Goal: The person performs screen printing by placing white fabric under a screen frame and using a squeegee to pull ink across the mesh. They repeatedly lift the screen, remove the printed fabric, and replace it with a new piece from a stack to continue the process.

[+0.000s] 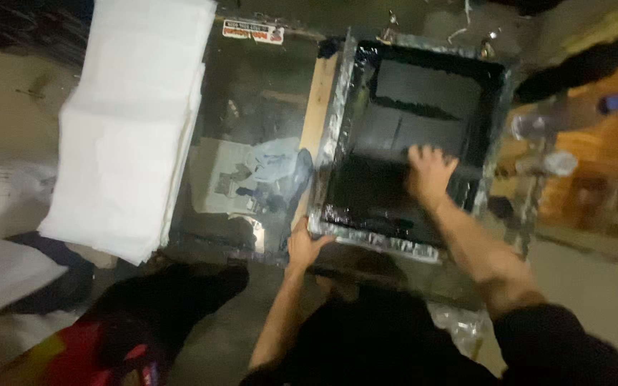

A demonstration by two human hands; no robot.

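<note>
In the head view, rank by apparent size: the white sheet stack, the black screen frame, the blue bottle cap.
1. white sheet stack, though it looks close to the frame.
2. black screen frame, held by the left hand and right hand.
3. blue bottle cap, by far the smallest.

A small rectangular red-and-white label [252, 31] sticks on the table's far edge.

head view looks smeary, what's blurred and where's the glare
Head view: dim overall, motion blur throughout; the right hand on the dark screen is soft-edged, the left hand at the frame corner too; wet ink glints on that frame, and the white sheet stack is washed out.
</note>
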